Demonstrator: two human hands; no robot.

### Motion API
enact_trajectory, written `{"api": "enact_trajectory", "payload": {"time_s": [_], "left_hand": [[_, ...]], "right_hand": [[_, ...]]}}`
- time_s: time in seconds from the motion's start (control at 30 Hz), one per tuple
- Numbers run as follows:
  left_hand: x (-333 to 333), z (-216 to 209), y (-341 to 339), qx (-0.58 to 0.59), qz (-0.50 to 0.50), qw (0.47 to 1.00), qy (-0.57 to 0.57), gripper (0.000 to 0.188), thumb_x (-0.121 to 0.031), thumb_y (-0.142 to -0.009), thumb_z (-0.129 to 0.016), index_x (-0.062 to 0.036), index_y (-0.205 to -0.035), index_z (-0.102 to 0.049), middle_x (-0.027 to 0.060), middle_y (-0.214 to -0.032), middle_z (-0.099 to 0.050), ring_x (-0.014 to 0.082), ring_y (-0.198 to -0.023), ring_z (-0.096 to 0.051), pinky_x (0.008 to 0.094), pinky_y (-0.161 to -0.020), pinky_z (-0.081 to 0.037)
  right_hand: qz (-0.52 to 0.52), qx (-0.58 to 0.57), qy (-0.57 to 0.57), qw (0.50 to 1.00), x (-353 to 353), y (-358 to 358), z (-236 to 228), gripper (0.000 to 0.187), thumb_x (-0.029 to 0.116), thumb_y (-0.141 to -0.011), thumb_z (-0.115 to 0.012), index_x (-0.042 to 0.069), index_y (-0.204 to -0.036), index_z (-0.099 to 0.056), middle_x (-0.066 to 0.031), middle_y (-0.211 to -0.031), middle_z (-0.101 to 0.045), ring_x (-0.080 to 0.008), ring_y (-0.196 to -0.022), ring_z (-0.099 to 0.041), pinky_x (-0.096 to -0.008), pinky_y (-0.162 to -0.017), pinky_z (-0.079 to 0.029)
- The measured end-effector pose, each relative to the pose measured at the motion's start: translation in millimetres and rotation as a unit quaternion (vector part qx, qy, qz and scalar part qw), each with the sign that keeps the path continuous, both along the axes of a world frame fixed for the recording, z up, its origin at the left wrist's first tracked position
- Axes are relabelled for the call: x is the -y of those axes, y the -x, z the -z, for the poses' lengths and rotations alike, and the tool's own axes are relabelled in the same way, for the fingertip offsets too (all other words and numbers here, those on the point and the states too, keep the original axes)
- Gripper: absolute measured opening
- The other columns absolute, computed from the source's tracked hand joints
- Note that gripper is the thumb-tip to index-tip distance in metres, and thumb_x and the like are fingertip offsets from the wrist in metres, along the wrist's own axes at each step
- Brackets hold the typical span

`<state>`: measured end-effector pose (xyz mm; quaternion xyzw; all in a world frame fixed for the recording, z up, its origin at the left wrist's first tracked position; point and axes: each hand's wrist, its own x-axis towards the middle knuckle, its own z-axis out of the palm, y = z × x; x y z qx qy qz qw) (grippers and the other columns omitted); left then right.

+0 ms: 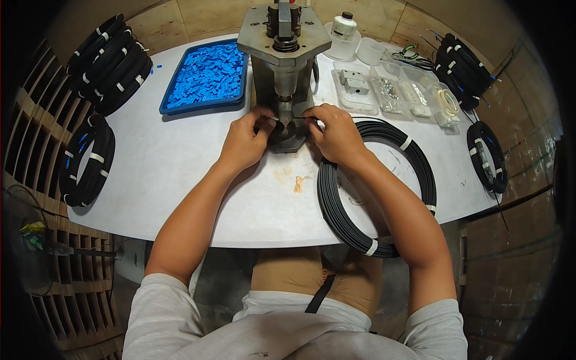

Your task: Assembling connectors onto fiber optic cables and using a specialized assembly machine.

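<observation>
From the head camera, the left hand (243,141) and the right hand (336,133) meet at the foot of the grey metal press (284,72) on the white table (180,174), each pinching narrowly the thin end of black cable (292,119) held across the press's base. The cable runs from the big coil (420,174) under the right forearm. It looks light, springy and smooth, so a fingertip pinch close beside the press should steady it best.
</observation>
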<state>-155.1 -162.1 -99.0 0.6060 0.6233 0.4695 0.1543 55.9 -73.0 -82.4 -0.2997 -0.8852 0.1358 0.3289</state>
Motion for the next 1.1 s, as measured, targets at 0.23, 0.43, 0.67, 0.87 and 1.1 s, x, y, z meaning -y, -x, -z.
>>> {"api": "enact_trajectory", "payload": {"time_s": [0.23,0.43,0.67,0.87,1.1], "left_hand": [[-0.5,1.0,0.9,0.008,-0.002,1.000,0.011,0.022,-0.014,-0.096,-0.065,-0.0014,-0.113,-0.068,0.0193,-0.098,-0.075,0.0298,-0.091,-0.074,0.0374,-0.083,-0.056],[-0.3,0.4,0.6,0.004,0.000,1.000,0.004,0.022,-0.015,-0.096,-0.065,-0.0012,-0.113,-0.068,0.0193,-0.097,-0.075,0.0299,-0.091,-0.074,0.0377,-0.082,-0.056],[-0.6,0.6,0.8,0.008,0.001,1.000,0.011,0.022,-0.014,-0.095,-0.065,-0.0012,-0.113,-0.068,0.0195,-0.097,-0.075,0.0305,-0.091,-0.074,0.0382,-0.082,-0.056],[-0.7,-0.6,0.0,0.005,0.002,1.000,0.011,0.022,-0.013,-0.095,-0.065,-0.0015,-0.113,-0.068,0.0198,-0.097,-0.075,0.0307,-0.092,-0.074,0.0381,-0.083,-0.056],[-0.2,-0.1,1.2,0.006,0.004,1.000,0.014,0.021,-0.014,-0.095,-0.065,-0.0020,-0.112,-0.068,0.0193,-0.098,-0.075,0.0312,-0.092,-0.074,0.0381,-0.083,-0.056]], "right_hand": [[-0.004,0.000,0.002,1.000,-0.5,0.1,0.5,0.013,0.011,-0.090,-0.068,0.004,-0.100,-0.072,-0.0176,-0.094,-0.070,-0.0380,-0.094,-0.066,-0.0454,-0.087,-0.052],[0.001,0.002,0.003,1.000,0.0,0.1,0.0,0.014,0.010,-0.089,-0.068,0.003,-0.100,-0.072,-0.0178,-0.095,-0.070,-0.0383,-0.094,-0.066,-0.0458,-0.087,-0.052],[-0.002,-0.003,-0.002,1.000,-0.5,0.1,0.4,0.015,0.011,-0.088,-0.068,0.003,-0.100,-0.071,-0.0184,-0.095,-0.070,-0.0383,-0.095,-0.067,-0.0460,-0.088,-0.052],[0.001,-0.002,0.000,1.000,-1.5,-0.4,0.8,0.017,0.011,-0.087,-0.068,0.001,-0.101,-0.070,-0.0190,-0.095,-0.071,-0.0387,-0.095,-0.067,-0.0465,-0.088,-0.052],[0.008,0.003,-0.011,1.000,0.0,0.3,0.0,0.016,0.009,-0.087,-0.069,0.001,-0.101,-0.070,-0.0185,-0.098,-0.071,-0.0384,-0.097,-0.067,-0.0452,-0.090,-0.052]]}}
